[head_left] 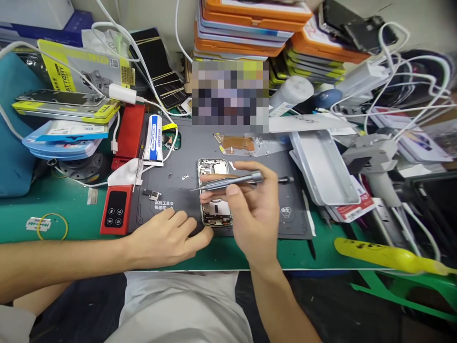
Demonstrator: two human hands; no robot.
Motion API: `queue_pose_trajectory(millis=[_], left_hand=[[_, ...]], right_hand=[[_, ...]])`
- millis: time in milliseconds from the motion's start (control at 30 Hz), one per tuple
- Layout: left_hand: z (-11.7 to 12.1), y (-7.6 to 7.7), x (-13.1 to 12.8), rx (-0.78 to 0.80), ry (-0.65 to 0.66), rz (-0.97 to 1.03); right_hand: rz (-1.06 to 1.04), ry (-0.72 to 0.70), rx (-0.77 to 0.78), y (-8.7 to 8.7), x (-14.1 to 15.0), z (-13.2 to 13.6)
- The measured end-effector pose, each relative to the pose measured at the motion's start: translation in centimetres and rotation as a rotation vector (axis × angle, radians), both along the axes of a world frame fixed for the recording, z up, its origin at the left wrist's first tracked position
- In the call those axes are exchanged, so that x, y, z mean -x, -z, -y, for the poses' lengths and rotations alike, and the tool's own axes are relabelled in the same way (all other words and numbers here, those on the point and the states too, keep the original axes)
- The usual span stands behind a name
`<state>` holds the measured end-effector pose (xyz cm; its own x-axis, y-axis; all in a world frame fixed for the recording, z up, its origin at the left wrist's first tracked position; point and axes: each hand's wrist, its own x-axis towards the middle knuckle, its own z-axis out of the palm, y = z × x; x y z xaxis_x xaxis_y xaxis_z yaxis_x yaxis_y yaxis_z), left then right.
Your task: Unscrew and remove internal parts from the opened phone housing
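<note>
1. On the green tabletop (17, 214), toward its left end, a razor blade (37, 224) lies beside a yellow rubber band (65, 228), which loops over the blade's right end.
2. A red device (116, 209) with a black button panel sits beside the near-left corner of the dark mat (178, 193).
3. Just inside the mat's left edge lies a small metal-and-black part (153, 194); farther back, by the mat's far-left corner, is a white-and-blue tube (154, 140).
4. The left hand (167, 237) is over the mat's near edge, its fingers curled, fingertips at the near-left corner of the phone. Whether they grip anything I cannot tell.
5. The opened phone (216, 208) lies near the middle of the mat, close to its near edge, inner parts facing up, one short end toward the person.
6. The right hand (253, 205) is above the phone's right side, thumb and fingers closed around a grey screwdriver (235, 181). The shaft points left, its tip beyond the phone's left edge.
7. Behind these, toward the mat's far edge, lies an orange-brown flex cable (237, 143).
8. Past the mat's right edge stands a translucent tray (324, 166); nearer the tabletop's near edge lies a yellow object (374, 255).
</note>
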<state>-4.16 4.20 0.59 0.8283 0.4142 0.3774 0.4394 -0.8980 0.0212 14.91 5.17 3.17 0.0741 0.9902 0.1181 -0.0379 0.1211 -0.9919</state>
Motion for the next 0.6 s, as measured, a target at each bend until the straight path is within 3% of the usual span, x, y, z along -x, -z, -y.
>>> queue_pose_trajectory(millis=[267, 600], left_hand=[[0.0, 0.5, -0.1, -0.002, -0.006, 0.04], [-0.5, 0.0, 0.0, 0.155, 0.059, 0.125]], right_hand=[[0.103, -0.078, 0.017, 1.2, 0.8, 0.0], [0.066, -0.099, 0.015, 1.7, 0.8, -0.2]])
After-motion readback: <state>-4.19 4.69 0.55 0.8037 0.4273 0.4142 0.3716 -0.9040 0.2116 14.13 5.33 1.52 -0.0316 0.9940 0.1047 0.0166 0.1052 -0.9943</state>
